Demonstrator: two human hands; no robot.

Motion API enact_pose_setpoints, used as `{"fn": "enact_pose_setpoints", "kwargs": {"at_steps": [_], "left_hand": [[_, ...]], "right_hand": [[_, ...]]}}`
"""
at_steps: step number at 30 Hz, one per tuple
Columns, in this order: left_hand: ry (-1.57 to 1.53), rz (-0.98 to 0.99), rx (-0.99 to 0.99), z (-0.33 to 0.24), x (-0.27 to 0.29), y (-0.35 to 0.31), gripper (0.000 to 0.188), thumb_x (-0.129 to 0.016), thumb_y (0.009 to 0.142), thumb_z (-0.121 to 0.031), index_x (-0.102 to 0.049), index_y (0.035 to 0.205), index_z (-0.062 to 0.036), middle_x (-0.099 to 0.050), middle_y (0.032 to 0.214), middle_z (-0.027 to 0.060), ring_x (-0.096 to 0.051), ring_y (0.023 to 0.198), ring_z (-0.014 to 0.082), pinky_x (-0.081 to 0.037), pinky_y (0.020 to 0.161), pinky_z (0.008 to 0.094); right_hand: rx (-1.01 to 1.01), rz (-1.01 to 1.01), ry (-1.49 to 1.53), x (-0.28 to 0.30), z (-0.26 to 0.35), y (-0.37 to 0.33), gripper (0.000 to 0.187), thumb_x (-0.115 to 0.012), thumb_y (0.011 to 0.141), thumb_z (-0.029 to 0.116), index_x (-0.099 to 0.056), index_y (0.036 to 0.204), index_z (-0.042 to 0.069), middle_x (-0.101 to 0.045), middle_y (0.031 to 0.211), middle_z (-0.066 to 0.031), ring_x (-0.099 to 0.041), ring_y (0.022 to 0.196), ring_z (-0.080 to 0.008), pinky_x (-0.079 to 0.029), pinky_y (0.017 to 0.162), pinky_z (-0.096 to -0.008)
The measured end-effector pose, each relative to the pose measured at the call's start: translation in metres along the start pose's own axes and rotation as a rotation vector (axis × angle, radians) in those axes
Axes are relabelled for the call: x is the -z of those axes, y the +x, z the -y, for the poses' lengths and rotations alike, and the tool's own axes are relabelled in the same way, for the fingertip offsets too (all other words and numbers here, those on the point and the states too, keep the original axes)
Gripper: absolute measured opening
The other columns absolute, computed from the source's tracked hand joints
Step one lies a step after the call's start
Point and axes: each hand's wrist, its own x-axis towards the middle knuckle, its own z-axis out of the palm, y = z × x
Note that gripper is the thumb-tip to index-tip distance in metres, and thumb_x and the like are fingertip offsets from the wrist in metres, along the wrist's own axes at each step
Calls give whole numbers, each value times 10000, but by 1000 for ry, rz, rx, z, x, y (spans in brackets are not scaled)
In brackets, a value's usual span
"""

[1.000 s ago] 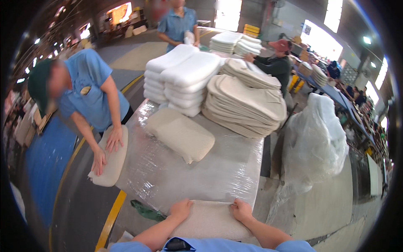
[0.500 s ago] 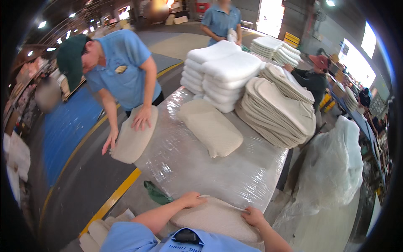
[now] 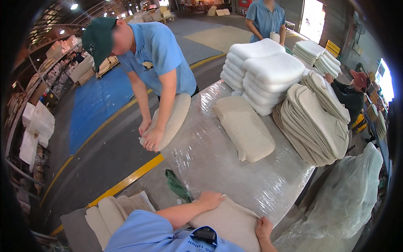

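A beige fabric-covered cushion (image 3: 228, 220) lies against my body at the near edge of the plastic-wrapped table (image 3: 205, 168). My left hand (image 3: 211, 200) is closed on its far left corner. At the far right corner, the fingers of my right hand (image 3: 264, 228) pinch the fabric edge. The cushion's near part is hidden by my blue shirt. Another beige cushion (image 3: 245, 128) lies flat at mid-table, apart from my hands. Across at the left, a co-worker in a green cap grips the near end of a third beige cushion (image 3: 176, 117) with both hands.
Stacked white pads (image 3: 273, 69) and a pile of beige covers (image 3: 310, 124) fill the table's far right. A green cloth or bag (image 3: 177, 185) hangs at the left edge. Folded beige pieces (image 3: 111, 216) lie beside my left arm. Clear plastic wraps a bulky stack (image 3: 344, 193) at right.
The view has turned, so the scene sits farther right. My hands still hold the cushion's corners. The co-worker's two hands have come together at the near end of their cushion.
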Motion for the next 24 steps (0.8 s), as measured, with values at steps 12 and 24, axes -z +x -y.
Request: {"fn": "enact_pose_setpoints", "kwargs": {"at_steps": [12, 24], "left_hand": [[57, 172, -16, 3, 16, 25, 516, -560, 1046, -467, -732, 1373, -106, -711, 1391, 212, -663, 1309, 409, -498, 1118, 530], [-1240, -122, -139, 80, 3, -139, 611, -356, 1176, -384, -824, 1041, -16, -742, 1341, 178, -396, 1552, 348, -235, 1301, 476]], "right_hand": [[20, 185, -56, 17, -14, 22, 254, -724, 938, 292, -768, 1002, 51, -762, 1005, -234, -722, 925, -456, -554, 816, -540], [-107, -265, 876, 47, 2, -168, 593, -439, 1170, 425, -769, 1088, -61, -746, 1294, -194, -614, 1338, -367, -338, 1242, -507]]}}
